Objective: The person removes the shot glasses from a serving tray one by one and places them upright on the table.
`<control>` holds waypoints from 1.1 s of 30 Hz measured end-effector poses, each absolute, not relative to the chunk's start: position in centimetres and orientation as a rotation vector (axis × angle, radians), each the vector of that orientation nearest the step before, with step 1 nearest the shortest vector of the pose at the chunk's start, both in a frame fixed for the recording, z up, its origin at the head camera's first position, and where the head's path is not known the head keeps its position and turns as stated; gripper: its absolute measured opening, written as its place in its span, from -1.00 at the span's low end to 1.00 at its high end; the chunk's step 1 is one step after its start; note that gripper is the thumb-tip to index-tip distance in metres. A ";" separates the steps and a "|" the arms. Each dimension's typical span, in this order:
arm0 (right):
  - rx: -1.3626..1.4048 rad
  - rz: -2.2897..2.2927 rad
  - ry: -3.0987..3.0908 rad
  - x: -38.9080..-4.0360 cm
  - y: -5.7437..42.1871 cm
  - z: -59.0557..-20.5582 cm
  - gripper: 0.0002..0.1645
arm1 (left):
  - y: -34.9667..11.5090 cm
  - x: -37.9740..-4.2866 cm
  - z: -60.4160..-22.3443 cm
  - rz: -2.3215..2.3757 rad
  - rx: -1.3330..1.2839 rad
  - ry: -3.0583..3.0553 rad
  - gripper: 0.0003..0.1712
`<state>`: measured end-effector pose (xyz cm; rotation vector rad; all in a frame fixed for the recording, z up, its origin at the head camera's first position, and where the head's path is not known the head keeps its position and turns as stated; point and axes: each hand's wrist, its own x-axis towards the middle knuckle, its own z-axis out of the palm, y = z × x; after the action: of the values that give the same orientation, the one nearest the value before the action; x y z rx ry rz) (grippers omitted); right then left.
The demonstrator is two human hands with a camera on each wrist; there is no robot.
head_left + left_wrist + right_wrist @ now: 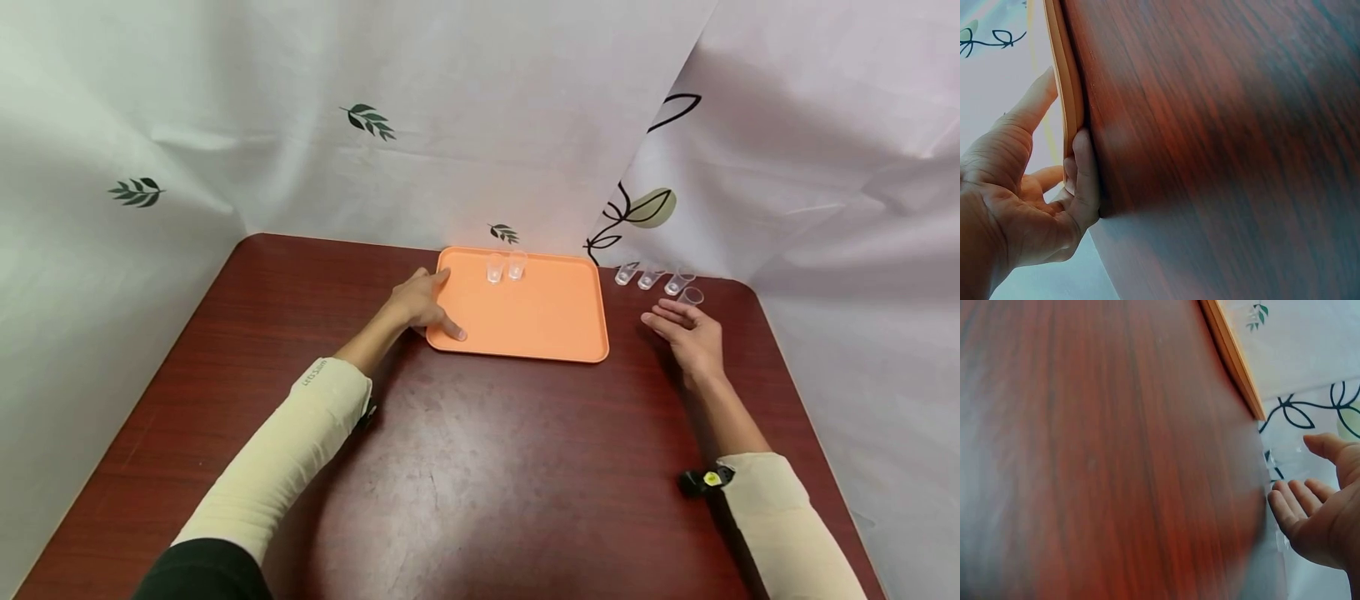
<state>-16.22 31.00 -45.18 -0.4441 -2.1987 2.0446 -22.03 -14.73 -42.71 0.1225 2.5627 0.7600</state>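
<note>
An orange tray [540,321] lies toward the back of the table. My left hand [422,302] grips its left edge, thumb over the rim; in the left wrist view, some fingers curl round the tray's side [1067,81]. Two small clear cups, a left one [495,268] and a right one [517,265], stand near the tray's back rim. To the right, several more clear cups [648,277] stand on the table. My right hand [686,337] hovers just in front of the nearest cup [691,297], fingers extended and thumb apart, holding nothing. Its fingers partly hide that cup.
The dark red wooden table [480,467] reaches back to a white sheet [450,125] with leaf prints, which also hangs along both sides. A dark strap with a yellow-marked device [708,479] sits on the right wrist.
</note>
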 end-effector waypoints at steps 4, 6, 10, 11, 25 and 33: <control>-0.434 2.006 -2.253 -16.6 30.1 -44.9 -0.32 | -14.8 -22.0 -42.7 0.764 0.119 2.564 0.63; -0.417 2.003 -2.268 -16.9 29.7 -44.7 -0.31 | -14.8 -21.9 -42.7 0.763 0.119 2.566 0.63; -0.365 2.005 -2.273 -17.5 28.8 -44.5 -0.34 | -14.9 -22.0 -42.7 0.757 0.125 2.578 0.63; -0.352 2.017 -2.262 -17.6 28.5 -44.4 -0.36 | -14.9 -22.0 -42.7 0.756 0.125 2.581 0.63; -0.218 2.007 -2.303 -19.8 24.8 -44.4 -0.28 | -14.9 -23.2 -44.0 0.768 0.094 2.572 0.73; -0.152 2.034 -2.315 -21.1 22.9 -44.7 -0.31 | -15.3 -24.6 -45.8 0.766 0.089 2.571 0.80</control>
<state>-21.10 22.90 -44.74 -0.1522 -2.3152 2.0340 -24.63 -15.29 -45.76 0.0889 2.5708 0.7661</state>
